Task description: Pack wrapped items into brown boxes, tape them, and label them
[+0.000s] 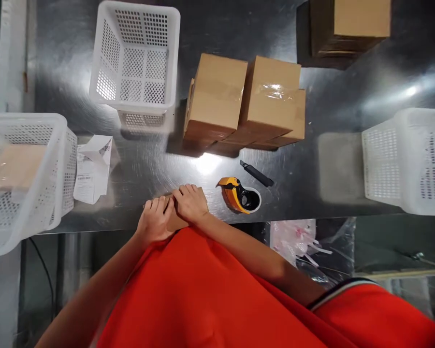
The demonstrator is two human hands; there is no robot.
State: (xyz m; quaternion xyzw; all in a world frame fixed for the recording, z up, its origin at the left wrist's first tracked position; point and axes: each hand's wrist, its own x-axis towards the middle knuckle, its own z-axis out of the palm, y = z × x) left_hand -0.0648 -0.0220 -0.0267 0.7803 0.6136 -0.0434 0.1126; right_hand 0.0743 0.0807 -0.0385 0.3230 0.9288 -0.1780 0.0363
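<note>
Against the front edge of the table is a small brown cardboard box [176,221], partly hidden by my hands and my red shirt. My left hand [155,216] grips its left side with curled fingers. Over its top lies my right hand [190,205], fingers bent around the far edge, thumb side close to my left hand. Just right of the box sits an orange and black tape dispenser [235,195]. A black utility knife [257,173] rests on the metal beyond it.
Several taped cardboard boxes [217,96] stand farther back, with another box [362,19] at far right. White plastic baskets [176,53] are at the back, left and right [402,159]. Printed paper labels [92,169] lie beside the left basket [61,140]. Plastic bags [293,237] hang below the table edge.
</note>
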